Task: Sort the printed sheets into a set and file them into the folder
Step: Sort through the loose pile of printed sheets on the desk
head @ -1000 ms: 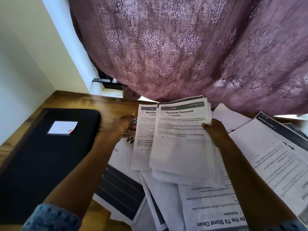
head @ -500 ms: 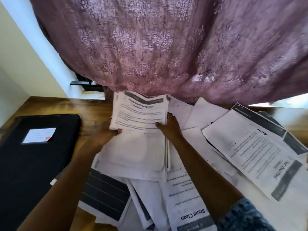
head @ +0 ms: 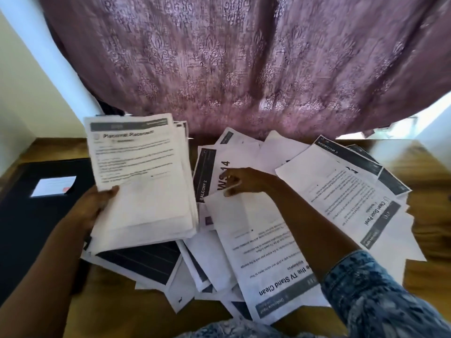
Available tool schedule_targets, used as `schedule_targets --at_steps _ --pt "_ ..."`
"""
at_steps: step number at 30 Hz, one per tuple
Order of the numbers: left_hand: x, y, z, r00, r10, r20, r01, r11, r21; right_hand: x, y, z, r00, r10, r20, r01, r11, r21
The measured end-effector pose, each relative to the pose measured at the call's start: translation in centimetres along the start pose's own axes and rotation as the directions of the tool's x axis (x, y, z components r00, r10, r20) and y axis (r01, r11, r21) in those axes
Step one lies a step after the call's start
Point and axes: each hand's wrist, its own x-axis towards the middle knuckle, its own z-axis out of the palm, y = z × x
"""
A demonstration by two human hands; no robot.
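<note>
Wood table (head: 434,167), curtain (head: 244,69) behind. Left hand (head: 90,211) grips stack (head: 146,186) by its edge; folder (head: 36,215) lies closed just left of it. Right hand (head: 246,181) curls at a sheet (head: 256,230), pinch unclear. Best: lift one only, square onto stack.

One wide-angle camera, worn on the person's head, looks forward and steeply down at the wooden table (head: 427,172) from close range. The scattered sheets (head: 263,252) fill the middle, the folder (head: 29,228) sits at the left edge (partly cropped), and the curtain (head: 244,69) bows across the top.
</note>
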Motion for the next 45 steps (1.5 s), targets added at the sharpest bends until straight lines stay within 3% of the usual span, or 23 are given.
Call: schedule_targets --at_steps 3,7,9,12,17,20,22,24,25,26,27,29,31,33,35,38,40,42,45 --pt "-1.0 -1.1 -2.4 0.998 -0.065 -0.001 0.064 0.990 -0.125 -1.1 0.9 -0.1 0.997 0.032 0.068 -0.017 0.977 -0.214" --pt "-2.7 -0.6 -2.2 0.999 -0.036 -0.032 0.029 0.981 -0.194 -1.6 0.9 -0.1 0.998 0.023 0.053 -0.005 0.950 -0.313" --pt "-3.5 -0.6 -1.5 0.998 0.012 -0.054 -0.018 0.994 -0.110 -2.3 0.4 -1.1 1.000 0.016 0.006 -0.013 0.935 -0.353" --pt "-4.7 -1.3 0.0 0.996 0.052 -0.071 -0.043 0.992 0.120 -3.8 -0.5 -3.6 0.994 -0.017 -0.104 -0.012 0.961 -0.277" --pt "-5.6 -3.2 1.9 0.990 0.100 -0.100 -0.039 0.870 0.491 -8.3 -2.0 -8.5 0.951 -0.029 -0.307 -0.033 0.980 -0.197" --pt "-7.5 -3.0 3.8 0.985 0.128 -0.116 -0.039 0.822 0.569 -10.8 -2.0 -11.5 0.836 0.016 -0.548 -0.077 0.993 -0.089" --pt "-9.1 -2.9 5.3 0.933 0.268 -0.240 -0.058 0.770 0.636 -12.3 -1.5 -13.0 0.652 0.062 -0.755 -0.059 0.998 0.031" --pt "-10.9 -2.8 6.8 0.854 0.419 -0.308 -0.104 0.718 0.688 -13.0 -1.7 -12.4 0.496 0.155 -0.854 0.028 0.981 0.194" --pt "-11.6 -2.6 7.7 0.879 0.389 -0.277 -0.157 0.784 0.600 -12.7 -2.2 -11.0 0.463 0.213 -0.860 0.073 0.958 0.276" --pt "-12.5 -2.3 8.9 0.940 0.271 -0.205 -0.165 0.892 0.421 -12.3 -2.9 -8.9 0.458 0.261 -0.850 0.126 0.927 0.353" --pt "-13.0 -2.0 10.2 0.990 0.101 -0.100 -0.082 0.981 0.175 -11.5 -3.7 -5.9 0.470 0.303 -0.829 0.173 0.889 0.423" --pt "-12.9 -1.7 11.8 0.993 -0.087 0.074 0.098 0.982 -0.160 -10.0 -5.6 0.8 0.544 0.390 -0.742 0.232 0.781 0.580" --pt "-11.9 -1.5 11.9 1.000 -0.005 -0.008 0.004 0.991 -0.134 -8.9 -8.0 7.2 0.687 0.473 -0.551 0.242 0.567 0.787" --pt "-10.7 -1.6 10.8 0.968 0.193 -0.164 -0.191 0.981 0.028 -8.7 -9.8 11.9 0.815 0.490 -0.310 0.133 0.362 0.923" --pt "-10.4 -1.1 8.8 0.943 0.244 -0.226 -0.190 0.954 0.233 -8.9 -10.5 14.3 0.881 0.454 -0.129 0.001 0.272 0.962" --pt "-9.9 -1.0 5.7 0.930 0.224 -0.291 -0.013 0.811 0.585 -9.6 -9.5 14.7 0.908 0.416 -0.051 -0.116 0.365 0.924" --pt "-9.6 -1.1 5.1 0.927 0.186 -0.325 0.128 0.657 0.743 -10.0 -7.6 13.4 0.871 0.454 -0.189 -0.125 0.575 0.809" --pt "-9.3 -1.5 5.2 0.914 0.217 -0.344 0.175 0.553 0.814 -11.0 -5.6 11.2 0.811 0.447 -0.377 -0.139 0.774 0.617" --pt "-8.6 -1.7 9.1 0.873 0.381 -0.303 0.108 0.455 0.884 -13.6 -1.2 6.8 0.697 0.441 -0.565 -0.163 0.865 0.474"
